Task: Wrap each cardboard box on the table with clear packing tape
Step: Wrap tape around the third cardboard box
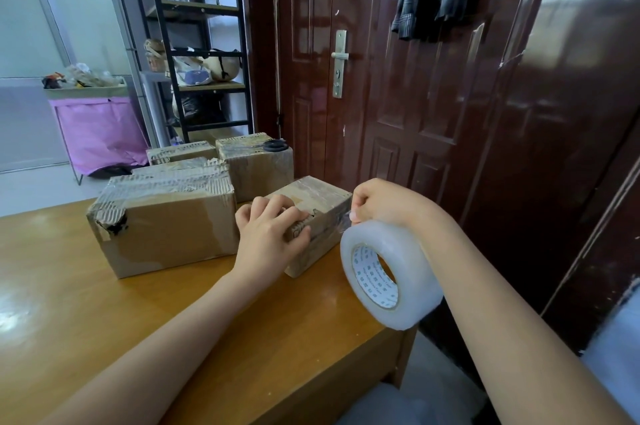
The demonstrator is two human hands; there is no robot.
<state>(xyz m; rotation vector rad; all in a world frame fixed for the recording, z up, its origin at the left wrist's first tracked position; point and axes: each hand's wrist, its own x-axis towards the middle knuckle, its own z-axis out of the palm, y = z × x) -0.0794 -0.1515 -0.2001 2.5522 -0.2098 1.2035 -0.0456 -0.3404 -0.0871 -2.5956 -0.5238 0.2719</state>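
- Wooden table (69,286) filling the lower left, its right edge running toward 5 o'clock.
- Large cardboard box (166,224) at 9 o'clock of the hands, taped, torn at its near left corner.
- Behind it, toward 12 o'clock, a flat box (181,151) and a taller taped box (256,168), black scissors (275,145) lying on top of the latter.
- Left hand (270,234) on the small box (318,213), fingers curled over its near top edge, gripping it.
- Small box just right of the large one, near the table's right edge, clear tape across its top and side.
- Right hand (384,203) at 3 o'clock of the small box, clenched, pinching a strip of clear tape stretched to the box's right side.
- Tape roll (388,272) hanging at 6 o'clock under the right wrist, above the table's edge.
- Dark red door (398,78) behind.
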